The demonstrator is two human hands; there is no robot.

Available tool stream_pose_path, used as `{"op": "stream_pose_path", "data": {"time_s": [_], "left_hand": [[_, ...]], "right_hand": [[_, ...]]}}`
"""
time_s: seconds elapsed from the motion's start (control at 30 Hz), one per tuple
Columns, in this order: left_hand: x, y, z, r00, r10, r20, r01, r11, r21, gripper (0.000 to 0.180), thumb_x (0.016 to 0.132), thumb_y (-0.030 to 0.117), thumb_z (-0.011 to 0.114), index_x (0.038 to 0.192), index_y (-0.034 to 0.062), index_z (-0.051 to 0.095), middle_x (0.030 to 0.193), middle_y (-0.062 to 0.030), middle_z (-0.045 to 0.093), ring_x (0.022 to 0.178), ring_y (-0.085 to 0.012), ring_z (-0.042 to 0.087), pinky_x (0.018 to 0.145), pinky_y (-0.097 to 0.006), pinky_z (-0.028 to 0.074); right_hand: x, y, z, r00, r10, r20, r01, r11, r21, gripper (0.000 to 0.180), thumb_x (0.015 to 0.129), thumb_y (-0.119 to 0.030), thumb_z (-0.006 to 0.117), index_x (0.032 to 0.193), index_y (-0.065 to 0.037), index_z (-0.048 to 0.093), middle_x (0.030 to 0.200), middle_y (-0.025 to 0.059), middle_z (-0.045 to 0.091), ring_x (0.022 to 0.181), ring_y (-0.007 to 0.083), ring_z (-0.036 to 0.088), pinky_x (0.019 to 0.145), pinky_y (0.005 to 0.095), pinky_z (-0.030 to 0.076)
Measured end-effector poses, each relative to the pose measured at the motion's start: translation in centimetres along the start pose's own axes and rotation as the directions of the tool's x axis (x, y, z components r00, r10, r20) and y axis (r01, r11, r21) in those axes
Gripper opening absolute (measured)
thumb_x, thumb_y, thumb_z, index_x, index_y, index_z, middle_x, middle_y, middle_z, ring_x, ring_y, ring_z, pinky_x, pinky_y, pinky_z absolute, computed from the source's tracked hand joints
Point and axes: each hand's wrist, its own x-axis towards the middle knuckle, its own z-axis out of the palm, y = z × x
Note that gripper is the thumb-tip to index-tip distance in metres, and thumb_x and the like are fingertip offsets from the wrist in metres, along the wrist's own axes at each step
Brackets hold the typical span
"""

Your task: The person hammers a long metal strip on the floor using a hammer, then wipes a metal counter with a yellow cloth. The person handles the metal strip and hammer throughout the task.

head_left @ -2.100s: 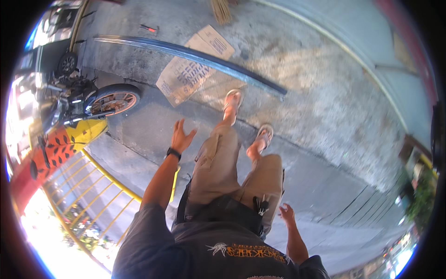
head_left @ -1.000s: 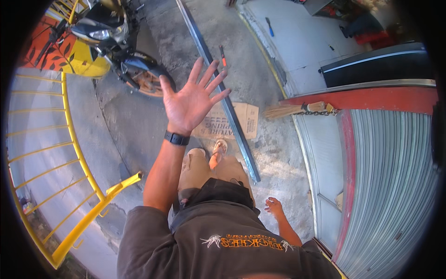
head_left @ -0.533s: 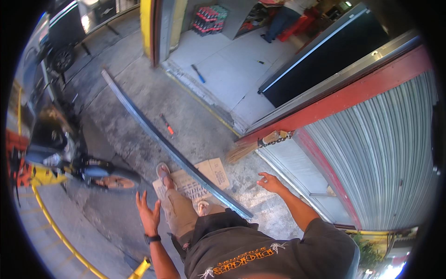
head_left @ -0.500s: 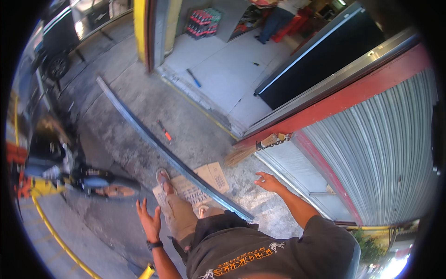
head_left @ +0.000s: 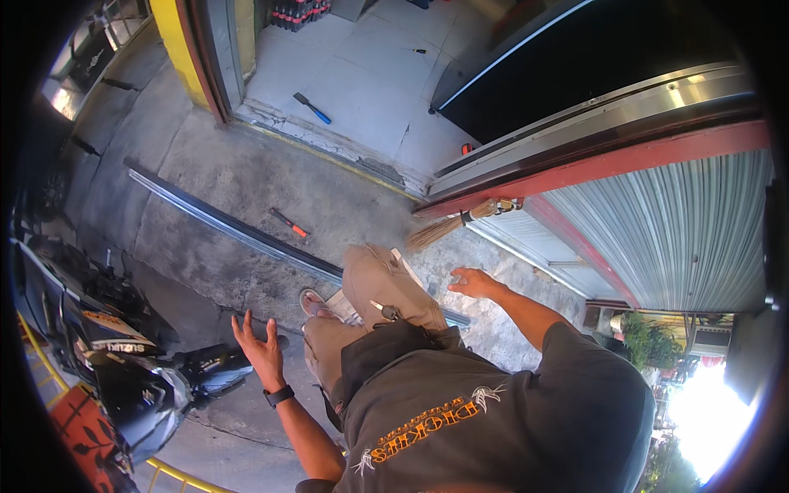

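Note:
My left hand (head_left: 261, 355) is held out over the pavement near the motorcycle, its fingers spread and nothing in them. On the other side my right hand (head_left: 475, 284) hovers above the ground near the broom, thumb and fingers apart; no held thing shows in it. A long grey metal channel (head_left: 222, 228) lies slantwise on the concrete, partly hidden behind my bent leg. Beyond it lies a slim tool with an orange-red handle (head_left: 289, 223). A flattened piece of cardboard (head_left: 343, 307) shows beneath my legs. Neither hand touches the channel.
A straw broom (head_left: 440, 232) leans by the corrugated metal shutter (head_left: 657, 230). Inside the raised doorway lie a blue-handled tool (head_left: 312, 108) and a small orange-and-black object (head_left: 467, 149). A motorcycle (head_left: 140, 370) stands at left, beside a yellow rail (head_left: 185, 478).
My view has shifted, bringing the motorcycle and doorway sill closer. One knee has come up in front of the channel, covering part of it and the cardboard. Both hands stay raised and apart.

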Motion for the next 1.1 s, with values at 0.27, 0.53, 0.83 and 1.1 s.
{"op": "stream_pose_path", "data": {"time_s": [0.27, 0.53, 0.83, 1.1], "left_hand": [[10.5, 3.1, 1.9, 0.995, 0.001, 0.104, -0.003, 1.0, 0.017, 0.059, 0.089, 0.029, 0.075, 0.139, 0.0042, 0.055, 0.156, -0.0254, 0.033, 0.141, -0.0407, 0.039, 0.113, -0.047, 0.035], [21.0, 8.2, 7.5, 0.98, -0.003, 0.201, -0.033, 0.984, 0.177, 0.059, 0.09, 0.032, 0.074, 0.14, 0.0077, 0.055, 0.154, -0.0233, 0.037, 0.122, -0.0372, 0.055, 0.1, -0.043, 0.048], [33.0, 12.7, 11.6, 0.93, -0.067, 0.362, -0.086, 0.916, 0.391, 0.062, 0.09, 0.032, 0.075, 0.141, 0.0056, 0.053, 0.153, -0.0281, 0.034, 0.128, -0.0384, 0.053, 0.098, -0.043, 0.051], [46.5, 19.4, 20.1, 0.896, -0.179, 0.406, 0.013, 0.926, 0.378, 0.063, 0.09, 0.035, 0.073, 0.142, 0.0051, 0.053, 0.153, -0.0287, 0.035, 0.128, -0.0427, 0.052, 0.098, -0.043, 0.052]], "right_hand": [[5.1, 0.9, 1.4, 0.991, 0.044, 0.129, -0.044, 0.999, -0.003, 0.065, 0.087, -0.053, 0.071, 0.134, -0.011, 0.06, 0.106, 0.0179, 0.072, 0.104, 0.0331, 0.068, 0.092, 0.0393, 0.053], [23.7, -0.6, -13.4, 0.987, -0.152, -0.054, 0.152, 0.988, 0.003, 0.068, 0.09, -0.047, 0.067, 0.141, -0.006, 0.05, 0.139, 0.0242, 0.055, 0.126, 0.0423, 0.054, 0.106, 0.0501, 0.043], [30.6, -0.2, -40.1, 0.893, 0.129, -0.431, 0.0, 0.958, 0.287, 0.059, 0.09, -0.043, 0.068, 0.139, -0.013, 0.056, 0.117, 0.0147, 0.07, 0.112, 0.0324, 0.065, 0.098, 0.0418, 0.049], [30.8, 5.1, -43.1, 0.885, 0.317, -0.341, -0.17, 0.901, 0.399, 0.063, 0.09, -0.045, 0.07, 0.139, -0.008, 0.054, 0.11, 0.0145, 0.072, 0.095, 0.0316, 0.07, 0.091, 0.0386, 0.052]]}}
